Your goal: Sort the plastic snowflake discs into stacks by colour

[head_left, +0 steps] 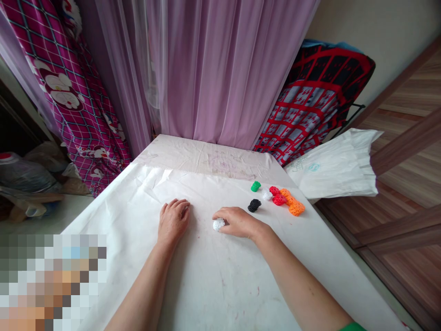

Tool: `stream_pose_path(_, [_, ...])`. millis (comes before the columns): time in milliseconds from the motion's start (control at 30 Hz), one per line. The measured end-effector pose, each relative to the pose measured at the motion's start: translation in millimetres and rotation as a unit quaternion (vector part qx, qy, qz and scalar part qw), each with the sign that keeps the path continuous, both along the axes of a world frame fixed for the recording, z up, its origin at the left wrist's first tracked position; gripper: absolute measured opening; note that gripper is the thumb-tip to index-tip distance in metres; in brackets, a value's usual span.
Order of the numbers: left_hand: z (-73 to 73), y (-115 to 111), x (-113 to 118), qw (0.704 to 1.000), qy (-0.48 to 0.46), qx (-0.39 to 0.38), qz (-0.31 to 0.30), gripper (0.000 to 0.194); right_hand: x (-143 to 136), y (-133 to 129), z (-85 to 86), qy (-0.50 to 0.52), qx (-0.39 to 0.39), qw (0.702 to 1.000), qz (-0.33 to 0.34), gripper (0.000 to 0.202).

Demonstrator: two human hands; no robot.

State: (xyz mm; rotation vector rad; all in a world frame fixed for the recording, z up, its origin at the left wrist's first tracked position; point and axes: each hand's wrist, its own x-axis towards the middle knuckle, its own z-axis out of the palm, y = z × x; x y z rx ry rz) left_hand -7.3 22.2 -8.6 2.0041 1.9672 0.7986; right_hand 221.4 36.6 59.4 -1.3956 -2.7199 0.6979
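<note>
My right hand [237, 221] has its thumb and fingers closed around a small white bumpy ball [218, 224], which looks knitted or woven, on the table. My left hand [174, 220] rests palm down on the white tabletop, fingers loosely stretched and nothing visible in it. Beyond my right hand stands a black textured piece [254, 205]. A green piece [255, 186] and a second white ball [267, 195] lie farther back. Beside them are two red pieces [279, 199] and several orange pieces [296, 208] in a row.
A white cloth covers the table [213, 285]. A white bag [337, 161] hangs at the right edge. Purple curtains [213, 69] close off the back, with a red and black patterned cloth [310, 96] at right. A pixelated patch hides the lower left corner.
</note>
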Motion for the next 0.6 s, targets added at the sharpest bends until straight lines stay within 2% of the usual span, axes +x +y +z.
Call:
stream_pose_path(233, [-0.6,1,0,1.0,0.001,-0.006,-0.003,0.033,-8,-4,8.1,-0.064,0.026,0.997,0.029,0.032])
stream_pose_path(333, [-0.7,1,-1,1.0,-0.001,-0.006,-0.002,0.034,-10,-7,10.4,-0.078,0.039,0.996,0.025,0.039])
stream_pose_path(467, [-0.1,0,0,1.0,-0.001,-0.003,0.001,0.033,-13,-9,7.2,-0.097,0.036,0.994,0.015,0.043])
stream_pose_path(600, [-0.8,0,0,1.0,-0.002,0.0,0.002,0.034,-20,-10,1.7,-0.125,0.029,0.992,0.015,0.035])
